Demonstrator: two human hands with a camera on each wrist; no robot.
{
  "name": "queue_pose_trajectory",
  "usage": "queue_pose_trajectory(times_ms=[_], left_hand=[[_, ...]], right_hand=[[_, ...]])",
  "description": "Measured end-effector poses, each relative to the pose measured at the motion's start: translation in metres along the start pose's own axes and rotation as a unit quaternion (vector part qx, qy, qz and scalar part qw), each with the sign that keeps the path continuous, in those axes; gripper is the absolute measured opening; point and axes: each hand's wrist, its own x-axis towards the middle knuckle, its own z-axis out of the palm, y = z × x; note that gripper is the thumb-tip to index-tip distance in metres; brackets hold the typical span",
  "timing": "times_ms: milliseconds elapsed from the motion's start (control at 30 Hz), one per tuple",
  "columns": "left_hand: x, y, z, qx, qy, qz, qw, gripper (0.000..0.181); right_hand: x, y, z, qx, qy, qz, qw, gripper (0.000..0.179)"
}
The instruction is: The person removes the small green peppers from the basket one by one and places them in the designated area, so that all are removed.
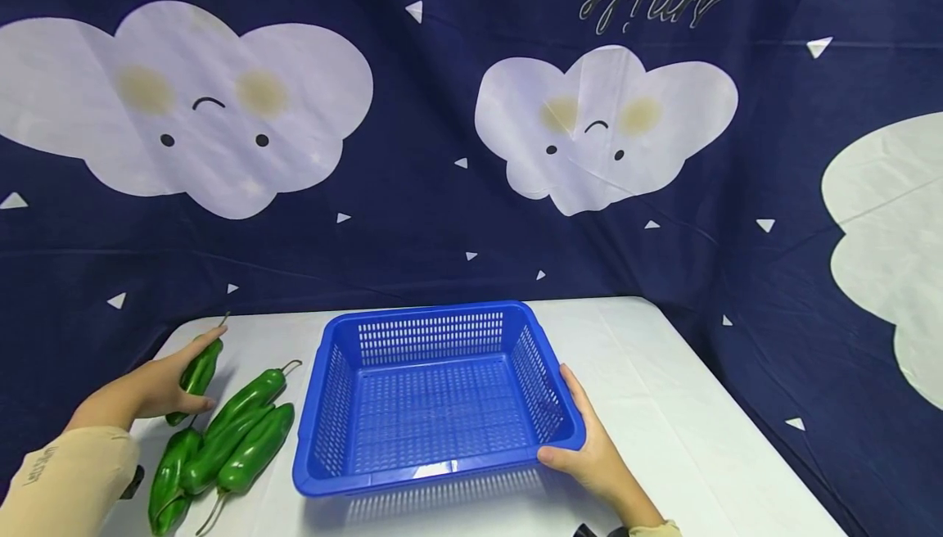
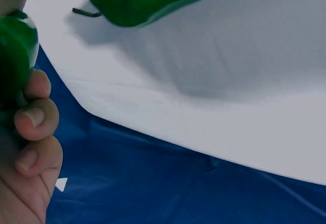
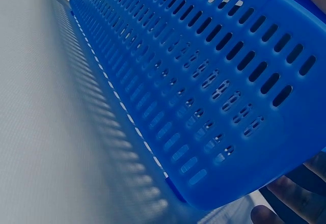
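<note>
My left hand (image 1: 158, 385) grips a long green pepper (image 1: 201, 371) at the table's left side. In the left wrist view the fingers (image 2: 38, 119) curl round this pepper (image 2: 15, 56). Several more glossy green peppers (image 1: 254, 449) lie in a bunch just below that hand. An empty blue plastic basket (image 1: 442, 410) with slotted walls sits in the middle. Its near right corner is held by my right hand (image 1: 593, 451), thumb on the front rim and fingers along the right side. The right wrist view shows the basket's slotted outer wall (image 3: 168, 81) up close.
Under everything is a white table (image 1: 648, 406) with rounded far corners. Behind it hangs a dark blue cloth (image 1: 420, 234) printed with clouds and small white triangles.
</note>
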Motion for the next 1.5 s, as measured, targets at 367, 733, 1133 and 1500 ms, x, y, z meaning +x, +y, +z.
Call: queue_pose_trajectory(times_ms=[367,733,1133,1500], left_hand=[[0.013,0.006,0.016,0.002,-0.004,-0.024,0.9997,0.129],[0.02,0.015,0.027,-0.018,-0.053,-0.006,0.9984,0.122],[0.027,0.026,0.04,-0.011,-0.082,-0.046,0.9955,0.122],[0.03,0.038,0.043,-0.028,-0.103,-0.05,0.9931,0.118]], right_hand=[[0.0,0.001,-0.001,-0.001,-0.001,-0.007,1.0,0.115],[0.0,0.0,-0.001,0.0,-0.003,-0.007,1.0,0.116],[0.0,0.002,-0.001,0.01,-0.007,-0.009,0.9999,0.116],[0.0,0.001,-0.001,0.008,-0.008,-0.008,0.9999,0.117]])
